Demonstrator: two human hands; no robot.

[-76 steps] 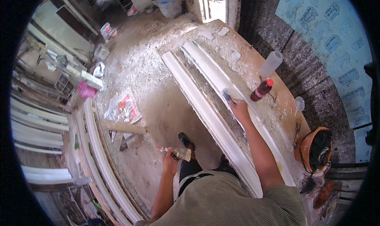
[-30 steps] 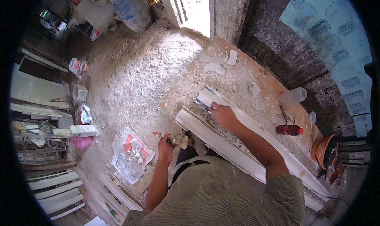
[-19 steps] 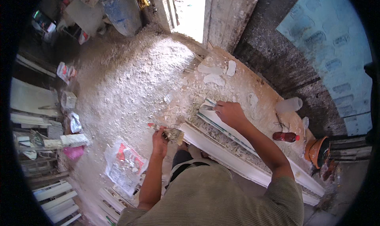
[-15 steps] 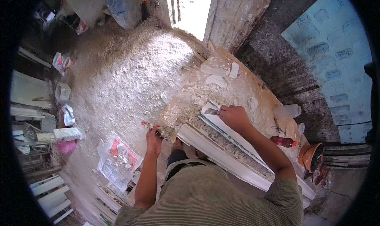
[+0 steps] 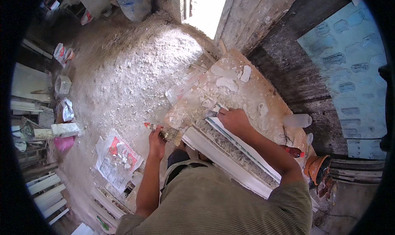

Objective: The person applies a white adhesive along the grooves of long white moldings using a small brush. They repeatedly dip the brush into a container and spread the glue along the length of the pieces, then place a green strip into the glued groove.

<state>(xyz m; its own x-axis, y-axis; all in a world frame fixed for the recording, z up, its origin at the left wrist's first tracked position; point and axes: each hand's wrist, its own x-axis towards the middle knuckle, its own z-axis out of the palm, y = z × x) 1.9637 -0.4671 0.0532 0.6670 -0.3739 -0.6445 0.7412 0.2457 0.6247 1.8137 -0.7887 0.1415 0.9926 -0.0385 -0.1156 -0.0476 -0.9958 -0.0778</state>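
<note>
My left hand [image 5: 156, 141] is closed round the handle of a wide flat brush [image 5: 175, 136], crusted with dried white stuff, held over the floor beside the bench's near-left corner. At the far-left end of a long white moulding strip [image 5: 242, 141] with dark green edges, my right hand [image 5: 233, 120] grips a small scraper [image 5: 211, 113]. Its grey blade pokes out left of my fingers, by the strip's end; whether it touches the strip I cannot tell. Nearer me, a second white moulding [image 5: 222, 161] runs along the bench edge, with crumbled plaster between the two.
The plaster-strewn bench [image 5: 269, 89] bears white lumps [image 5: 226, 84], a translucent jug [image 5: 297, 120] and a bottle of red liquid [image 5: 293, 151]. An orange bucket [image 5: 316, 169] stands at right. A printed sack [image 5: 119, 161] lies on the dusty floor at left.
My right hand has slid with the scraper leftward to the strip's end, its blade now past the edge. My left hand with the brush has shifted slightly left and down.
</note>
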